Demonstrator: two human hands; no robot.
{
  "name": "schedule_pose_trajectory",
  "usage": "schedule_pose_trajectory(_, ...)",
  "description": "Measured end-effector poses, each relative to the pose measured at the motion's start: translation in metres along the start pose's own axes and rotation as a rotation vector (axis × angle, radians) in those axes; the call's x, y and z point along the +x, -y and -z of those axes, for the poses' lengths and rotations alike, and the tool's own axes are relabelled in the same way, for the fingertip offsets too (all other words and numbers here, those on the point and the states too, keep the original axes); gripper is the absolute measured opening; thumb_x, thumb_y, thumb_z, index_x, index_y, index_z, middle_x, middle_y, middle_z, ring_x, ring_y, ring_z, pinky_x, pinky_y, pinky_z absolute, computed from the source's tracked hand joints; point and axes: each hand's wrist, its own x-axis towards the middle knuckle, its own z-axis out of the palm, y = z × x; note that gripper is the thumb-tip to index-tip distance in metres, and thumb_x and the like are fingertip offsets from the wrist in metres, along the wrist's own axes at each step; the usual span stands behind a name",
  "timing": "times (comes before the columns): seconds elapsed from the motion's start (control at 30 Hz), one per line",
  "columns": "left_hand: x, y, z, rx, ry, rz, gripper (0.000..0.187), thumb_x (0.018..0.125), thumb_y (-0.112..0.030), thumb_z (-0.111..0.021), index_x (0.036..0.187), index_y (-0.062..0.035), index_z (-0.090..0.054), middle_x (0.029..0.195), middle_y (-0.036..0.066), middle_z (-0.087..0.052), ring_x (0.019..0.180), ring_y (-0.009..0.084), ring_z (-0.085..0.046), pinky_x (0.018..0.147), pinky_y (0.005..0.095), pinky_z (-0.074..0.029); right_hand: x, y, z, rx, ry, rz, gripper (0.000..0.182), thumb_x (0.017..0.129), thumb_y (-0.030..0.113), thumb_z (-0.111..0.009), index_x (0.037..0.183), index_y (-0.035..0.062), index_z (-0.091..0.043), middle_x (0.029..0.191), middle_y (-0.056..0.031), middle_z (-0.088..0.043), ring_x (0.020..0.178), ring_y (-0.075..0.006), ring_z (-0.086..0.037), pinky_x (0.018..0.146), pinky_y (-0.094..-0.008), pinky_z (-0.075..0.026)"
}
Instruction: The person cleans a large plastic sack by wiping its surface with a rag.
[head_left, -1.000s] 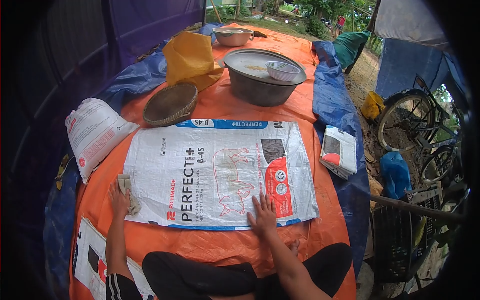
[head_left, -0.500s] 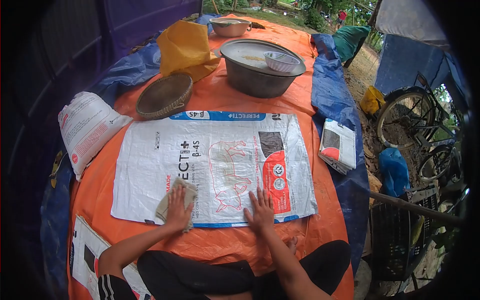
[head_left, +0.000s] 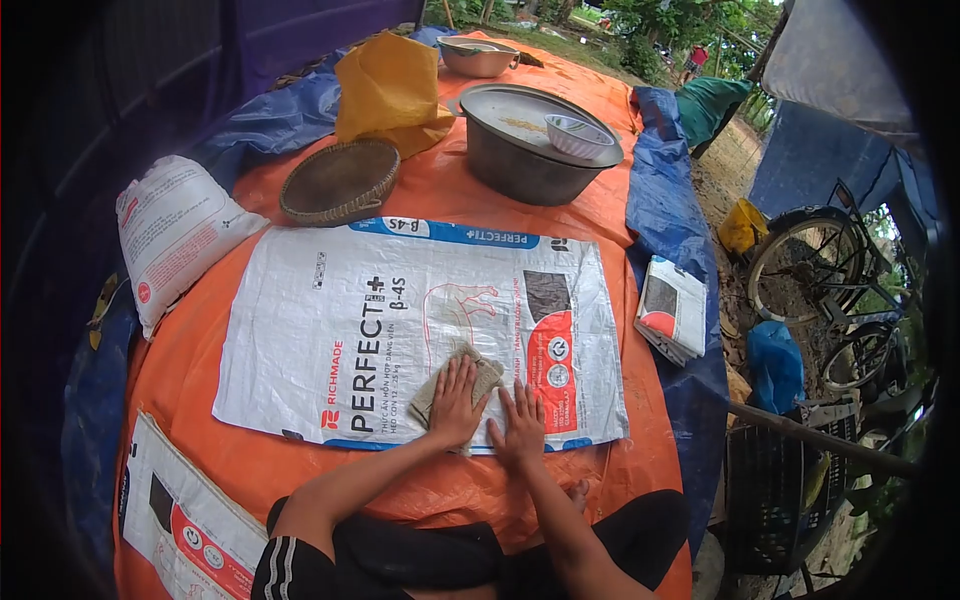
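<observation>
A white feed sack (head_left: 275, 345) printed "RICHMADE PERFECT+ β-4S", with a pig outline and a red panel, lies flattened on the orange tarp. My left hand (head_left: 457, 403) presses a greenish-beige cloth (head_left: 487, 376) against the lower middle of the sack. Its fingers are stretched out flat over the cloth, which sticks out on both sides. Just to the right, my right hand (head_left: 519, 426) rests flat and empty on the sack, fingers spread, beside the red panel.
Beyond the sack are a woven basket (head_left: 338, 180), a yellow bag (head_left: 388, 88) and a large pot (head_left: 530, 160) with a bowl (head_left: 579, 136) on its lid. A full white sack (head_left: 185, 235) stands left. Folded sacks (head_left: 671, 308) lie right; more (head_left: 190, 520) lie front left.
My left hand and the cloth have slid right across the sack, uncovering the large lettering, and are now close to my right hand. My right hand has stayed in place on the sack.
</observation>
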Motion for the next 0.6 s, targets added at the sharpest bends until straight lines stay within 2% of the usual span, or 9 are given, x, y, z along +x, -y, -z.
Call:
schedule_pose_trajectory(0.13, 0.003, 0.023, 0.012, -0.002, -0.070, 0.013, 0.072, 0.100, -0.043, -0.042, 0.153, -0.0011, -0.020, 0.162, 0.016, -0.015, 0.150, 0.0331, -0.009, 0.122, 0.0448, -0.006, 0.000, 0.002, 0.001, 0.013, 0.005, 0.007, 0.067, 0.087, 0.039, -0.058, 0.147, 0.0154, -0.041, 0.155, -0.0165, -0.031, 0.145, -0.0358, -0.026, 0.118, -0.0509, -0.017)
schedule_pose_trajectory(0.33, 0.004, 0.074, 0.054, 0.184, -0.161, 0.142, 0.072, 0.099, -0.041, -0.043, 0.153, 0.0004, -0.020, 0.162, 0.016, -0.016, 0.150, 0.0323, -0.011, 0.122, 0.0434, -0.008, 0.002, 0.002, 0.003, 0.007, 0.020, 0.023, 0.066, 0.087, 0.038, -0.059, 0.145, 0.0138, -0.044, 0.155, -0.0169, -0.033, 0.144, -0.0361, -0.028, 0.119, -0.0495, -0.016)
schedule_pose_trajectory(0.4, -0.004, 0.107, 0.072, 0.206, -0.232, 0.208, 0.072, 0.099, -0.042, -0.043, 0.153, -0.0007, -0.021, 0.161, 0.016, -0.016, 0.150, 0.0324, -0.012, 0.122, 0.0439, -0.008, 0.002, 0.003, 0.004, 0.004, -0.001, 0.020, 0.066, 0.086, 0.035, -0.060, 0.145, 0.0128, -0.043, 0.155, -0.0171, -0.033, 0.144, -0.0364, -0.028, 0.119, -0.0496, -0.016)
schedule_pose_trajectory(0.5, -0.022, 0.159, 0.120, 0.308, -0.217, 0.381, 0.072, 0.099, -0.044, -0.042, 0.153, -0.0023, -0.022, 0.161, 0.015, -0.016, 0.149, 0.0335, -0.012, 0.122, 0.0446, -0.008, 0.003, 0.008, 0.005, -0.001, 0.006, 0.026, 0.065, 0.085, 0.032, -0.060, 0.145, 0.0118, -0.043, 0.155, -0.0174, -0.032, 0.144, -0.0368, -0.027, 0.119, -0.0500, -0.016)
schedule_pose_trajectory(0.6, -0.040, 0.214, 0.153, 0.463, -0.269, 0.366, 0.072, 0.099, -0.047, -0.040, 0.153, -0.0038, -0.022, 0.162, 0.013, -0.017, 0.149, 0.0343, -0.011, 0.122, 0.0449, -0.008, 0.002, 0.009, 0.002, -0.002, 0.015, 0.042, 0.065, 0.085, 0.031, -0.060, 0.145, 0.0114, -0.043, 0.155, -0.0174, -0.032, 0.144, -0.0370, -0.027, 0.118, -0.0504, -0.017)
